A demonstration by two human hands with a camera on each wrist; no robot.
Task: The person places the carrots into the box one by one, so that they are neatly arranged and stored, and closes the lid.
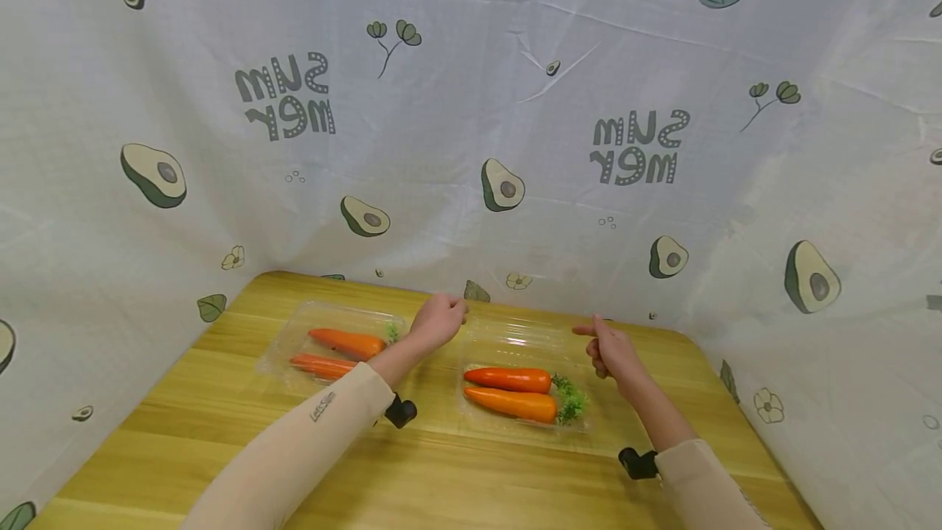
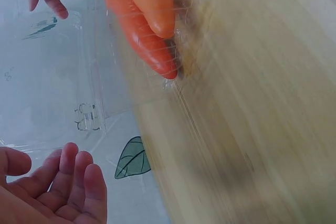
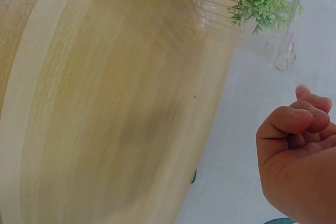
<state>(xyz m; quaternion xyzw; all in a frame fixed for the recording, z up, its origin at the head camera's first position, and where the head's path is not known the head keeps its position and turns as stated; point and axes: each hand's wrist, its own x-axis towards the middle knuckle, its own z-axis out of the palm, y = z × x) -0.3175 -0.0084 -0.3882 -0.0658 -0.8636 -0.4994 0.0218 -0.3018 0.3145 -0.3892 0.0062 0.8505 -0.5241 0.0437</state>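
Two orange toy carrots (image 1: 508, 379) with green leafy tops (image 1: 570, 397) lie side by side in a clear plastic box (image 1: 486, 425), whose hinged lid (image 1: 518, 332) is folded back on the far side. My left hand (image 1: 439, 320) is by the lid's left end, its fingers loosely bent and holding nothing in the left wrist view. At the lid's right end is my right hand (image 1: 614, 354), one finger extended toward the lid and the others curled. In the right wrist view that hand (image 3: 299, 145) holds nothing and appears apart from the box corner.
Left of my left forearm a second clear box (image 1: 283, 342) holds orange carrots (image 1: 346, 342), partly hidden by my sleeve. Both boxes are on a wooden table (image 1: 456, 481). A white patterned curtain (image 1: 456, 121) hangs behind the table and along its sides.
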